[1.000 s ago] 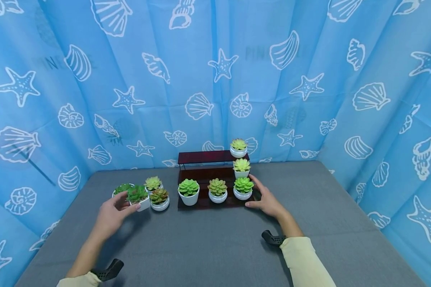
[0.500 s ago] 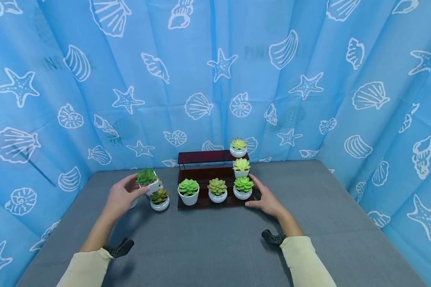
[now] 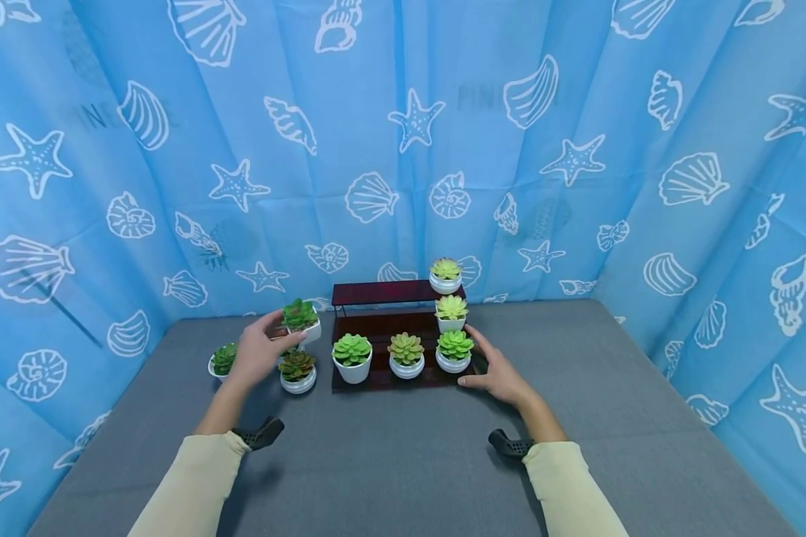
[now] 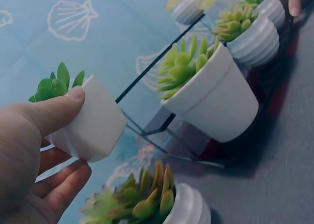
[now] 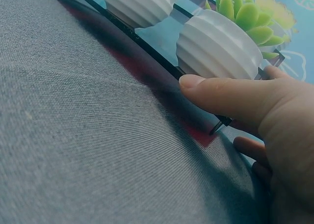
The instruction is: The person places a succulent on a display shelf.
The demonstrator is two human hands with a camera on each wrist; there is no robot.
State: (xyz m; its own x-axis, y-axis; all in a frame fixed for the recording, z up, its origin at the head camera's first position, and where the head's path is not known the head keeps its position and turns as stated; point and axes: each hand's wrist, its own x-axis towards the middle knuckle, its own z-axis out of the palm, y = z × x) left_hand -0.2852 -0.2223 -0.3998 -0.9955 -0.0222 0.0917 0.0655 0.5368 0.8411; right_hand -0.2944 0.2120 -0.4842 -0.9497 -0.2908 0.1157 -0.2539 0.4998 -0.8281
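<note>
My left hand (image 3: 257, 355) pinches the white square pot of a green potted succulent (image 3: 302, 321) between thumb and fingers. The pot is off the table, tilted in the left wrist view, left of a dark red three-tier display stand (image 3: 383, 293). My right hand (image 3: 500, 377) holds the stand's right end. In the right wrist view the thumb (image 5: 211, 91) lies on the lowest tier's front edge; the other fingers are partly hidden. That tier bears a succulent in a tall pot (image 3: 352, 358), a brownish-green one (image 3: 407, 355) and a bright green one (image 3: 454, 350).
Pale succulents stand at the right of the middle tier (image 3: 451, 312) and top tier (image 3: 446, 274). On the grey table (image 3: 403, 455), left of the stand, are a reddish-green succulent (image 3: 298, 371) and a dark green one (image 3: 223, 360); another is mostly hidden. A blue curtain (image 3: 376, 149) hangs behind.
My left hand has lifted the green potted succulent and carried it right and upward, toward the stand. The dark green plant at the left shows again. My right hand has stayed put.
</note>
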